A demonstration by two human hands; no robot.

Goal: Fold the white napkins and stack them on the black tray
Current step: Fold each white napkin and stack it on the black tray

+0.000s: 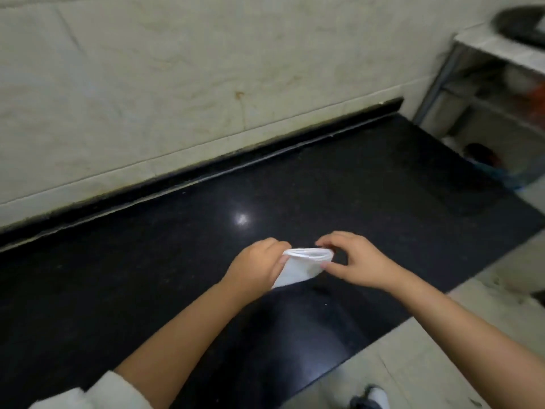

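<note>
The black table (295, 196) was seen below a pale wall (177, 84). A folded white napkin (300, 268) was held above the table, between the two hands. Its left edge was gripped by the left hand (259, 265), and its right corner was pinched by the right hand (356, 261).

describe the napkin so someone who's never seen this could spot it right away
Find the glossy black counter under the pale wall. Near its front edge the left hand and right hand meet, pinching the white napkin between them. It is the only white, folded thing on the dark surface.
</note>
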